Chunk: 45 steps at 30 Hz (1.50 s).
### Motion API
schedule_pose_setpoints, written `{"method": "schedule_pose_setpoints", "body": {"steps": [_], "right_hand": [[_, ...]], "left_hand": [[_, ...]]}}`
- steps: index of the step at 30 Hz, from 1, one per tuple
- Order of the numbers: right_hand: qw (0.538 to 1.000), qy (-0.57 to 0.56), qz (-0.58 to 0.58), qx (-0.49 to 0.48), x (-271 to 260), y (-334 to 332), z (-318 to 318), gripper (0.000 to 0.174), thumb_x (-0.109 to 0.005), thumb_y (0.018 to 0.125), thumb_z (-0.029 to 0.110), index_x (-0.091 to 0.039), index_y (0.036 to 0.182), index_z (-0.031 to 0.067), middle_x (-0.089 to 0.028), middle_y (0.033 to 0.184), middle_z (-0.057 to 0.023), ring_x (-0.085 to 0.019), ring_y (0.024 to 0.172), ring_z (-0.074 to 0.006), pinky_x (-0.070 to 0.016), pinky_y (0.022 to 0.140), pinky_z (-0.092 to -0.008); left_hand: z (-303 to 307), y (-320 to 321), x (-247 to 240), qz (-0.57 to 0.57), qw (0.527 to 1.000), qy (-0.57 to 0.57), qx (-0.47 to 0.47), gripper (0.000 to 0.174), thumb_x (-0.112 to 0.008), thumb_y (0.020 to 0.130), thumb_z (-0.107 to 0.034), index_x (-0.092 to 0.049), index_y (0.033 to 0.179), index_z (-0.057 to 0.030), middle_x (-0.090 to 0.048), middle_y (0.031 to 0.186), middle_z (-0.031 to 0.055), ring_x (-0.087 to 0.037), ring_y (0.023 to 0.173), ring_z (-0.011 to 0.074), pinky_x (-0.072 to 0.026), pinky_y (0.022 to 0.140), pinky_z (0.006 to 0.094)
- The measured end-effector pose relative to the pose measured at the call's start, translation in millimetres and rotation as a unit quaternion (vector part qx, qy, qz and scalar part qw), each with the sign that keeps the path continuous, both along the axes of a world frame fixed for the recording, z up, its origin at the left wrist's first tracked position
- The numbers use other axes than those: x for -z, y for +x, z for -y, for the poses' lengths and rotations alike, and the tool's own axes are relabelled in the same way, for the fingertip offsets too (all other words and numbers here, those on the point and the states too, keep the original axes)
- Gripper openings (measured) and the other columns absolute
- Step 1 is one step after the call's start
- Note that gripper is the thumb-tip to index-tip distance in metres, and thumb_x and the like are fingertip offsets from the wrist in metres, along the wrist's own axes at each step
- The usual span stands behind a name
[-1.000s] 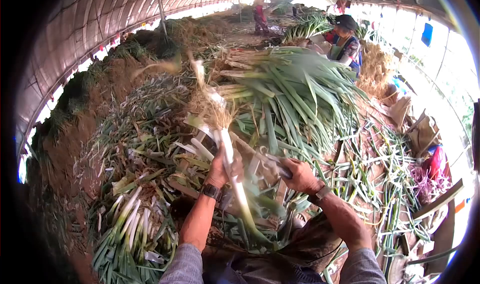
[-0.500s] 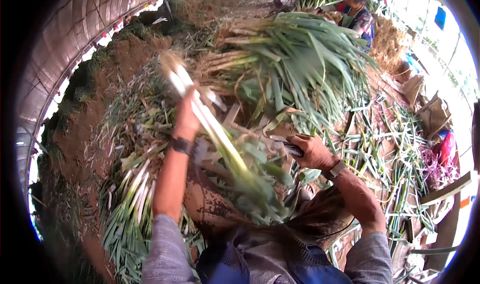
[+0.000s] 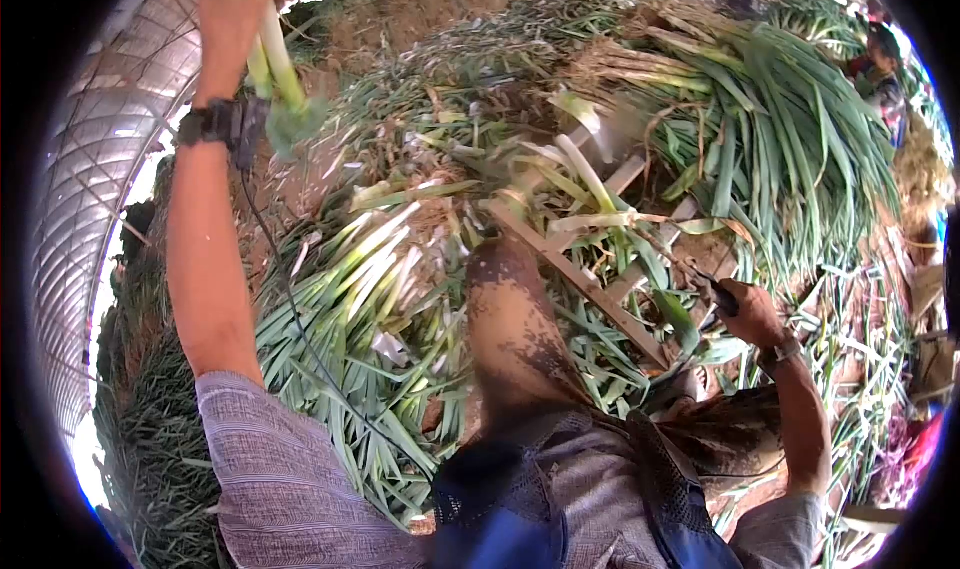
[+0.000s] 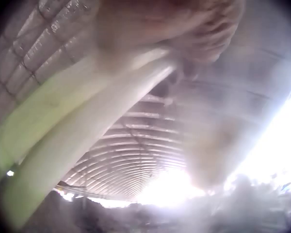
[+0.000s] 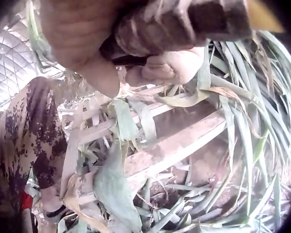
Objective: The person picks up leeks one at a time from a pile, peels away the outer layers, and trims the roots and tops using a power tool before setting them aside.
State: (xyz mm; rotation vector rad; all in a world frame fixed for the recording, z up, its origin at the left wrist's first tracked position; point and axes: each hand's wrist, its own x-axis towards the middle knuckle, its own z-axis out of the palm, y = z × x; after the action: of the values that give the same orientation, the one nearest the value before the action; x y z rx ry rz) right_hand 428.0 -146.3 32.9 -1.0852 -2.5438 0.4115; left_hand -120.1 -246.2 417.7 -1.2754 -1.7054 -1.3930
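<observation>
High at the far left, the left hand (image 3: 232, 14) curls tight round a long pale green-white leek stalk (image 3: 275, 69); near right, the right hand (image 3: 750, 314) clasps a dark-handled knife (image 3: 722, 297) beside the slatted wooden frame (image 3: 570, 274). Slick skin could let the stalk slip loose, I judge.

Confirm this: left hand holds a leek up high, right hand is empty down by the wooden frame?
No. The right hand is not empty: it grips a dark handle, clear in the right wrist view. The left hand does hold the leek up high.
</observation>
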Motion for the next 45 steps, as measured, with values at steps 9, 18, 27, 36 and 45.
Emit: {"method": "schedule_pose_setpoints", "body": {"steps": [9, 18, 27, 36, 45], "right_hand": [[0.991, -0.116, 0.007, 0.069, -11.3, -5.0, -4.7, 0.042, -0.074, 0.075, 0.015, -0.065, 0.114, 0.0048, -0.070, 0.090, -0.0182, -0.070, 0.081, -0.0335, -0.0538, 0.071, -0.0411], [0.965, -0.187, -0.038, 0.179, -14.8, 11.0, -48.1, 0.037, -0.078, 0.076, 0.026, -0.063, 0.100, 0.0013, -0.056, 0.070, -0.0074, -0.050, 0.066, -0.0151, -0.0471, 0.062, -0.0350], [0.966, -0.219, -0.002, 0.135, -33.2, 59.6, -87.4, 0.035, -0.078, 0.078, 0.022, -0.065, 0.103, 0.0022, -0.064, 0.075, -0.0129, -0.059, 0.065, -0.0204, -0.0490, 0.061, -0.0366], [0.962, -0.149, -0.131, 0.188, -113.5, 93.5, -142.9, 0.023, -0.078, 0.082, 0.013, -0.059, 0.085, 0.0008, -0.050, 0.064, -0.0014, -0.043, 0.059, -0.0089, -0.0374, 0.052, -0.0313], [0.921, 0.307, -0.090, 0.223, -246.7, 132.0, -303.9, 0.044, -0.074, 0.079, 0.019, -0.062, 0.117, 0.0004, -0.066, 0.104, -0.0208, -0.064, 0.093, -0.0370, -0.0498, 0.079, -0.0439]], "left_hand": [[44.1, -186.1, 293.6, 0.029, 0.821, -0.550, -0.149, 0.064, -0.076, 0.077, -0.030, -0.054, 0.132, -0.0064, -0.055, 0.133, 0.0216, -0.053, 0.124, 0.0374, -0.0443, 0.102, 0.0463], [-132.8, -29.7, 387.6, 0.068, 0.860, -0.487, 0.137, 0.034, -0.073, 0.084, -0.032, -0.071, 0.103, -0.0038, -0.071, 0.098, 0.0199, -0.067, 0.095, 0.0355, -0.0515, 0.084, 0.0467], [-338.6, 135.6, 333.4, -0.036, 0.868, -0.405, 0.284, 0.052, -0.074, 0.082, -0.026, -0.059, 0.124, 0.0002, -0.062, 0.120, 0.0222, -0.059, 0.110, 0.0379, -0.0482, 0.092, 0.0471], [-471.5, 256.2, 248.4, -0.147, 0.852, -0.311, 0.394, 0.057, -0.071, 0.086, -0.030, -0.052, 0.130, 0.0011, -0.057, 0.126, 0.0197, -0.056, 0.114, 0.0391, -0.0478, 0.093, 0.0466], [-521.9, 331.0, 198.2, -0.180, 0.850, -0.359, 0.341, 0.061, -0.051, 0.097, -0.046, -0.045, 0.139, -0.0015, -0.047, 0.141, 0.0200, -0.051, 0.123, 0.0410, -0.0441, 0.102, 0.0475]]}}
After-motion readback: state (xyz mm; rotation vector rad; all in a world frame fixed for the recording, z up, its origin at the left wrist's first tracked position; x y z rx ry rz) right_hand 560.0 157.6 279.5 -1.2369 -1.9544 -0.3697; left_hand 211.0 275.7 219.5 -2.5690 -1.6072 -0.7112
